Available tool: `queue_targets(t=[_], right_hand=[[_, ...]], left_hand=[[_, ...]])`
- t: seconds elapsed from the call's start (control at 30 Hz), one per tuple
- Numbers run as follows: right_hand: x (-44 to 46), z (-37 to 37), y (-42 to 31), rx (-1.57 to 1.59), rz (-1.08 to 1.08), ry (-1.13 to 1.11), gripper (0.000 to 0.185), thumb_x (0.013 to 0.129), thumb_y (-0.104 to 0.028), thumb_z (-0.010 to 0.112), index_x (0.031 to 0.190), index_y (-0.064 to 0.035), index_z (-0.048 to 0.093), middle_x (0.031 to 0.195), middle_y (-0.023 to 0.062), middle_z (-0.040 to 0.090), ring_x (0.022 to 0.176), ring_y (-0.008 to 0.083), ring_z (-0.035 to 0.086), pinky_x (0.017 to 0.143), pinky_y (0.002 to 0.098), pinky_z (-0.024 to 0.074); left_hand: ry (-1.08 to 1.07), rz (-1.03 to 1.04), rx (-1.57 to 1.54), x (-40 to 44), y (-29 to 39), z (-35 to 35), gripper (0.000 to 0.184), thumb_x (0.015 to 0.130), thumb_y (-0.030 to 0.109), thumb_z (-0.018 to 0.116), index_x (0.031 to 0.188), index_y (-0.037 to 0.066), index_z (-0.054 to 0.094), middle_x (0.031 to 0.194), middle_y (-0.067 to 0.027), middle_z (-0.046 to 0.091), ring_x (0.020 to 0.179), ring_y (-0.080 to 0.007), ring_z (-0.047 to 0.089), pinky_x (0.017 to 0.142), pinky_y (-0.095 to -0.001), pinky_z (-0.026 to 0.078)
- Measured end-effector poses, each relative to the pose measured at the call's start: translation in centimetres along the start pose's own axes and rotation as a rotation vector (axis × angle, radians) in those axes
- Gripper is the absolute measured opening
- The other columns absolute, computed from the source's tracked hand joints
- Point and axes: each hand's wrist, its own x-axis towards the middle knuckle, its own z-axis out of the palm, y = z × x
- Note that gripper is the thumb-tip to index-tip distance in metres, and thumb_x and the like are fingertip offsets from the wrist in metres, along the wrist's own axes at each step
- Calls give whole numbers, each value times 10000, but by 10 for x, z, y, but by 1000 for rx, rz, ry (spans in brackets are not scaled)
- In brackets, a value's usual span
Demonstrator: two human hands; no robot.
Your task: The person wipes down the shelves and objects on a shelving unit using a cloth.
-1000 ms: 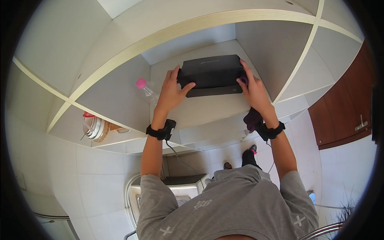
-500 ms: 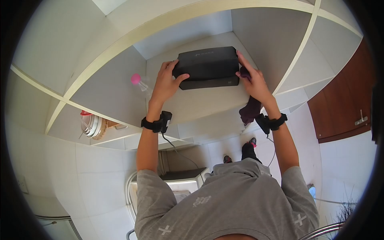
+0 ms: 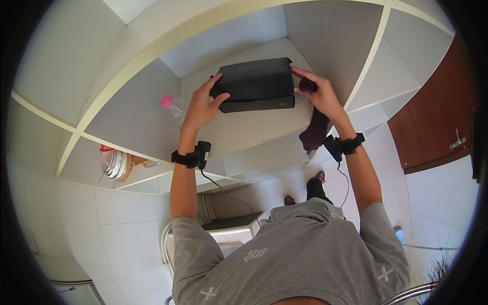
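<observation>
A black lidded box [image 3: 256,84] rests on the pale shelf [image 3: 249,129] inside an open cabinet compartment. My left hand [image 3: 202,105] grips its left end, fingers on the top edge and thumb against the front. At the box's right end is my right hand [image 3: 321,95], its index finger and thumb reaching to the edge. That same hand is closed around a dark purple sock [image 3: 316,129], which hangs down past the shelf's front edge. Part of the sock is hidden in the palm.
Left of the box, behind a divider, stands a clear bottle with a pink cap [image 3: 166,101]. Stacked white dishes [image 3: 118,165] sit in the lower left compartment. A brown door [image 3: 437,122] is at the right. Cables [image 3: 346,188] run from both wrist straps.
The view has shifted slightly, so the box and hands appear a little further left. Both hands stay at the box's ends, and the sock remains in my right hand.
</observation>
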Motion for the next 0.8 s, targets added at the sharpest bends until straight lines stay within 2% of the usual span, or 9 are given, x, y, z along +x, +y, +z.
queue_targets(t=[0.07, 0.13, 0.23, 0.33, 0.43, 0.53, 0.63, 0.73, 0.8], right_hand=[[2, -1, -2, 0, 131, -9, 547, 816, 19, 748, 1332, -106, 618, 1183, 118, 712, 910, 148, 662, 885, 293, 510], [4, 1, 1, -25, -20, 30, 528, 811, 16, 755, 1311, -100, 632, 1105, 119, 723, 854, 157, 658, 840, 296, 519], [3, 2, 7, -70, -131, 39, 510, 801, 19, 758, 1285, -98, 646, 1038, 124, 717, 796, 181, 651, 795, 309, 527], [2, 1, 9, -129, -230, 37, 565, 791, 58, 745, 1319, -103, 623, 1127, 115, 705, 743, 185, 603, 799, 312, 526], [-2, 2, 0, -152, -270, 47, 632, 781, 89, 735, 1364, -108, 587, 1185, 119, 695, 732, 190, 586, 797, 305, 523], [-1, 1, -2, -194, -299, 39, 678, 777, 105, 728, 1396, -106, 552, 1209, 129, 683, 749, 188, 601, 796, 297, 520], [1, 3, -5, -104, -248, 52, 644, 763, 95, 719, 1361, -96, 575, 1169, 151, 681, 779, 225, 636, 787, 324, 526], [-10, 13, 5, -87, -140, 109, 591, 750, 82, 722, 1310, -73, 612, 1134, 166, 687, 786, 243, 669, 776, 333, 535], [-24, 17, 5, -116, -119, 144, 550, 748, 66, 733, 1276, -52, 632, 1133, 170, 691, 809, 248, 697, 779, 331, 544]], left_hand=[[-3, -11, -38, 0, 2, 0, 551, 922, 116, 716, 1421, 30, 499, 1279, -159, 613, 1102, -183, 601, 962, -326, 506], [-14, -32, -71, -1, 7, -2, 541, 925, 107, 710, 1418, 31, 501, 1283, -147, 606, 1108, -174, 589, 965, -316, 499], [-15, -64, -101, 1, 9, -5, 543, 900, 214, 734, 1375, 40, 537, 1255, -227, 636, 1115, -355, 628, 961, -383, 478], [-12, 32, -18, 4, 2, -4, 544, 903, 205, 729, 1384, 50, 530, 1250, -221, 636, 1158, -348, 612, 981, -388, 467], [-55, 39, 112, 3, 8, -7, 585, 911, 131, 733, 1436, 49, 485, 1277, -140, 610, 1084, -167, 597, 933, -304, 502], [-65, 50, 111, 3, 5, -4, 671, 857, 174, 796, 1441, 64, 483, 1271, -148, 613, 1072, -177, 605, 913, -314, 504], [-39, 2, 76, 5, 11, -5, 794, 761, 320, 859, 1420, 76, 489, 1346, -266, 560, 1255, -408, 542, 1051, -426, 432], [-12, -25, 70, 5, 9, -5, 773, 772, 304, 850, 1422, 87, 491, 1438, -264, 474, 1329, -403, 472, 1078, -437, 414], [5, -43, 278, -5, 33, -4, 732, 777, 267, 839, 1407, 93, 510, 1491, -242, 410, 1371, -402, 413, 1097, -444, 398]])
